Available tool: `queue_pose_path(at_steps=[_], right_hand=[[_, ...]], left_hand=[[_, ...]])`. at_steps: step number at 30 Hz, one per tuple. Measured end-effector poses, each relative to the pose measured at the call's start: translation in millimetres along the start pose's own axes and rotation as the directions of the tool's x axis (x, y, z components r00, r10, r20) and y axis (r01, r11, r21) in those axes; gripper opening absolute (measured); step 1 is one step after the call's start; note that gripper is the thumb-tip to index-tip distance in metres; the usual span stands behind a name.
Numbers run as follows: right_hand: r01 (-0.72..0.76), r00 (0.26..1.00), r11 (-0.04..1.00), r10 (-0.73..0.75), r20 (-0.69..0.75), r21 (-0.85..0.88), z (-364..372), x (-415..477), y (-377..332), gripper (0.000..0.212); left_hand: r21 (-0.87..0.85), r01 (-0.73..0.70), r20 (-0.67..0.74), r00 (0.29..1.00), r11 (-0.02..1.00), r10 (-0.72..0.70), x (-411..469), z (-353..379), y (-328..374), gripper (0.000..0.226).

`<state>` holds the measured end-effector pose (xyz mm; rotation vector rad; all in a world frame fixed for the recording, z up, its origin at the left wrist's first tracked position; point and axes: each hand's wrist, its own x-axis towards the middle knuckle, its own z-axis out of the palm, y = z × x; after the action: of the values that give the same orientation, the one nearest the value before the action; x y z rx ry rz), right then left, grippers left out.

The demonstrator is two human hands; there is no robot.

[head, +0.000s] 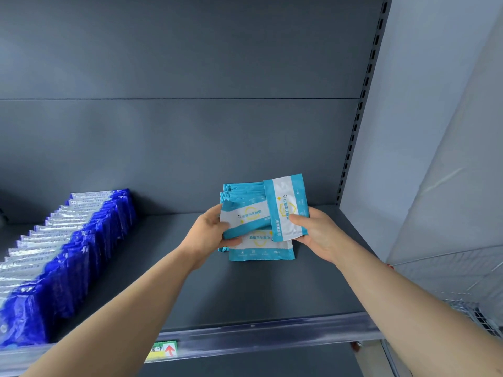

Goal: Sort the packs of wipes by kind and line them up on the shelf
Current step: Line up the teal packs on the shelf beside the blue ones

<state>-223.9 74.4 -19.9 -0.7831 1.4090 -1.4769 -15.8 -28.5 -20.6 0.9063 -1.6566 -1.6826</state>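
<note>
Gripping teal packs | left hand | right hand pinching one upright

Soft even light; edges warped

Left of the teal packs, a wide lane of bare shelf runs front to back, ending at the blue row, which walls off that side well apart. Just behind the packs stands the back panel, with open height above them. To their right, a narrow strip of shelf meets the slotted upright. In front, the way to the rail is flanked by two forearms, the left hand and right hand gripping the packs' sides.
</note>
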Motion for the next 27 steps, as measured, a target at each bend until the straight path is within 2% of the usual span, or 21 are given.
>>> queue_pose_path(at_steps=[1,4,7,9,12,15,18,20,24,27], right_hand=[[0.0,1.0,1.0,0.0,-0.002,-0.001,-1,0,0,0.032],[0.013,1.0,1.0,-0.013,0.013,0.028,-4,-2,0,0.032],[0.031,0.998,0.999,-0.033,0.052,0.038,-1,-5,-3,0.028],[0.037,0.997,0.999,-0.04,0.072,0.04,5,-7,-7,0.024],[0.033,0.996,0.997,-0.038,0.075,0.064,11,-7,-10,0.021],[0.028,0.999,0.991,-0.032,0.033,0.128,9,-7,-13,0.019],[0.013,0.999,0.993,-0.008,-0.043,0.115,-2,-8,-14,0.019],[0.006,0.997,0.996,0.001,-0.072,0.088,-11,-9,-15,0.023],[-0.008,0.998,0.999,0.01,-0.055,0.041,-19,-15,-17,0.031],[-0.066,0.998,0.996,0.065,0.019,0.064,-17,-18,-10,0.037]], left_hand=[[-0.036,0.007,-0.013,1.0,0.999,-0.007,0,0,1,0.04],[-0.113,0.048,-0.042,0.998,0.992,-0.053,1,0,2,0.01],[-0.058,0.074,0.007,0.997,0.996,-0.073,6,1,7,0.031],[0.035,0.065,0.046,0.997,0.997,-0.067,7,4,7,0.022],[0.083,0.057,0.088,0.994,0.995,-0.065,7,9,3,0.031],[0.079,0.035,0.059,0.997,0.996,-0.04,6,6,1,0.025],[0.089,0.018,0.008,1.0,0.996,-0.019,3,-1,3,0.017],[0.082,0.015,-0.053,0.999,0.997,-0.01,1,-6,5,0.023],[0.021,0.08,-0.055,0.995,0.997,-0.078,-3,-7,2,0.032],[0.039,0.081,-0.046,0.996,0.996,-0.079,-4,1,-9,0.022]])
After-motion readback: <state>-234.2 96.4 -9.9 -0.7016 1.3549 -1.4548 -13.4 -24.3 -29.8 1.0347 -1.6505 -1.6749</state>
